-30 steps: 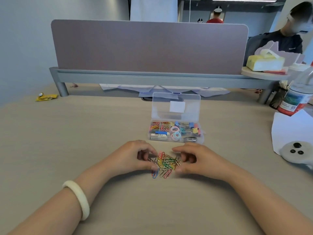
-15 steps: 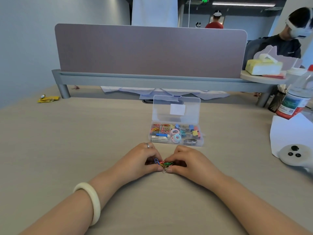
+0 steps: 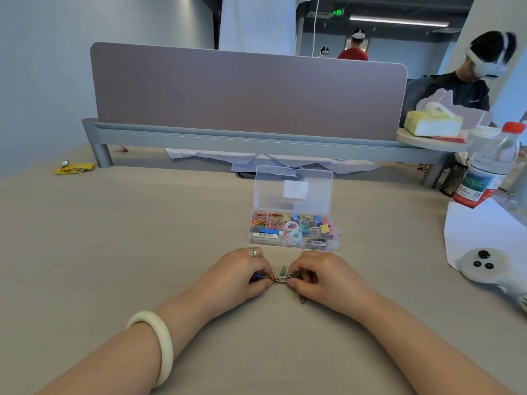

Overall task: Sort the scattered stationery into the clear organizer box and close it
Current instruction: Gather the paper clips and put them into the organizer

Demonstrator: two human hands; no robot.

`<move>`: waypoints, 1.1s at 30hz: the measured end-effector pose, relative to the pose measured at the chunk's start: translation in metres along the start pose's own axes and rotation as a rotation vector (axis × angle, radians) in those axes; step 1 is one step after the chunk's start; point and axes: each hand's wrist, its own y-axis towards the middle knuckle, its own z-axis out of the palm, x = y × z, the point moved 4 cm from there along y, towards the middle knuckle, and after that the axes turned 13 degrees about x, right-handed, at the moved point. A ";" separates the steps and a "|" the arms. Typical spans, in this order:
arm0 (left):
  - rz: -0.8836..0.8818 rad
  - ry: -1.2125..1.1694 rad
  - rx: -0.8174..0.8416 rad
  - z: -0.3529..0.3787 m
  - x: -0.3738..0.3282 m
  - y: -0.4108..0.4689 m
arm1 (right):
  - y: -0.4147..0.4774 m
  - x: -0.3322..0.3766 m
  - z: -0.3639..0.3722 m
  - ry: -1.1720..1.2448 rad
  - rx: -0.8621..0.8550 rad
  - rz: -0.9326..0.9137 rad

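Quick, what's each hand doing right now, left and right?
Left hand: closed, pinching the bunched paper clips.
Right hand: closed, pinching the same paper clips from the other side.

On the desk (image 3: 142, 238) we had our left hand (image 3: 239, 277) and right hand (image 3: 322, 280) either side of the clips (image 3: 281, 277). The box (image 3: 293, 247) stood just behind them. Bottle (image 3: 490, 172) and controller (image 3: 484, 263) lay far right, the wrapper (image 3: 74, 168) far left, and the divider (image 3: 248, 92) behind all.

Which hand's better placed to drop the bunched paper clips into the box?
Left hand, probably. It and the right hand both pinch the paper clips, but it sits nearer the organizer box's left-rear compartment, which holds clips.
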 end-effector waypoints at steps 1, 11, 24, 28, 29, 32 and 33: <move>-0.005 -0.013 -0.004 0.000 0.001 0.000 | -0.001 -0.002 0.000 0.028 0.001 0.001; -0.035 -0.239 -0.086 -0.004 0.012 0.000 | -0.002 -0.009 -0.021 0.368 -0.138 0.038; -0.004 -0.297 -0.123 -0.002 0.024 0.003 | 0.112 -0.028 -0.039 -0.016 0.013 0.260; 0.017 -0.301 -0.133 -0.004 0.024 0.004 | 0.117 -0.028 -0.036 -0.086 0.036 0.289; 0.017 -0.302 -0.129 -0.005 0.024 0.004 | 0.118 -0.027 -0.036 -0.064 0.029 0.284; 0.028 -0.298 -0.132 -0.007 0.023 0.003 | 0.121 -0.026 -0.036 -0.019 0.018 0.267; 0.030 -0.297 -0.133 -0.007 0.022 0.002 | 0.121 -0.026 -0.036 -0.001 0.012 0.264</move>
